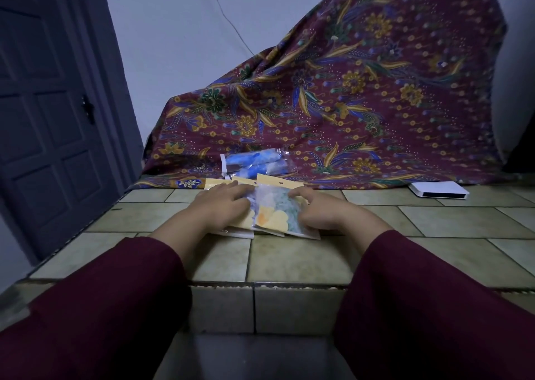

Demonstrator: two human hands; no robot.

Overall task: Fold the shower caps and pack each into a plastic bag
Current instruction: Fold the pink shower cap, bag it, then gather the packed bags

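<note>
dark red sleeves (110, 301) lead to the left hand (223, 203) lying flat and the right hand (320, 213) pinching a packed bag (278, 214) on the worktop (289, 261).

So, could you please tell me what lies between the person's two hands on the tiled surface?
In the head view, a packed plastic bag with a yellow header lies between the left hand and the right hand, both resting on it.

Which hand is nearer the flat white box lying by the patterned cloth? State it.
Right. The right hand rests on the filled plastic bag, on the side towards the flat white box; the left hand lies beyond the bag, farther off.
</note>
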